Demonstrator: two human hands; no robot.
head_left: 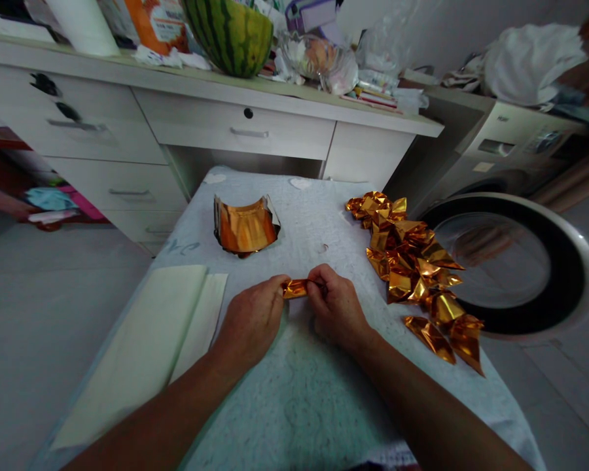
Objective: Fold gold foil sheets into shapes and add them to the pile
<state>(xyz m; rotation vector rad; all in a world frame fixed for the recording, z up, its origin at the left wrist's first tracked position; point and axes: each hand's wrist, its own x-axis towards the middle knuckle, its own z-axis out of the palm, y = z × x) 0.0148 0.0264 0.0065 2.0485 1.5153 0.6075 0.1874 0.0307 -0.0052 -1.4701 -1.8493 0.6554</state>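
"Head view — what are we holding?"

"We are pinching a small gold foil strip (295, 288) between both hands: our left hand (256, 314) is gripping one end, our right hand (338, 301) the other, fingers curled in."

"Where are we holding it?"

"Over the middle of the cloth-covered table (294, 399); whether it is touching the cloth, we cannot tell."

"What are we seeing around it?"

"Beyond our left hand, curved gold foil (247, 229) is standing; pale folded paper (142, 333) is lying by our left forearm. To our right, folded gold pieces (415, 265) are lying heaped — near an open washing-machine door (564, 261)."
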